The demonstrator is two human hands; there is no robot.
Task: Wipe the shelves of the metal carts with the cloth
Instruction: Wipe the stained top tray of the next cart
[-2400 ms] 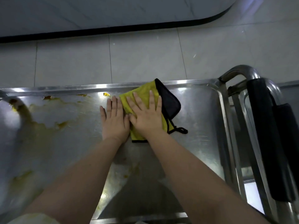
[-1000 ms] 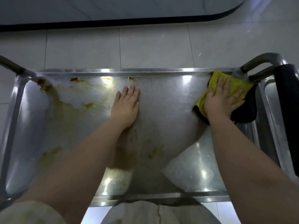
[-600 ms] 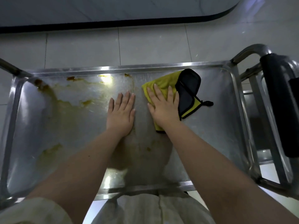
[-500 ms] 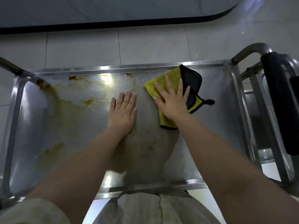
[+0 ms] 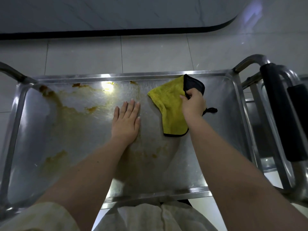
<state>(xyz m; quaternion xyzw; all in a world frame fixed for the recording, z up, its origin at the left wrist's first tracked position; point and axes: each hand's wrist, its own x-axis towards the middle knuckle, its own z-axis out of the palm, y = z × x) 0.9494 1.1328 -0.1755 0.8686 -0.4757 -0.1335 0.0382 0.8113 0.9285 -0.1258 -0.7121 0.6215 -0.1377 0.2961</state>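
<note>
The metal cart's top shelf [image 5: 221, 130] fills the view, smeared with brown-yellow stains [image 5: 66, 104] over its left and middle parts. A yellow cloth [image 5: 168, 107] with a black underside and black trim lies on the shelf's far right part. My right hand [image 5: 193, 105] pinches the cloth's right edge where the black side folds over, lifting it a little. My left hand [image 5: 126, 120] lies flat on the shelf, fingers together, just left of the cloth and apart from it.
A second metal cart [image 5: 273, 144] with a black padded handle [image 5: 281, 110] stands close against the right end. Curved handle bars rise at the shelf's left [image 5: 11, 72] and right [image 5: 250, 60] far corners. Tiled floor [image 5: 116, 54] lies beyond.
My right hand was flat on the cloth, sweeping it right and back towards the middle; now it has closed on the cloth's right edge. My left hand has stayed in place.
</note>
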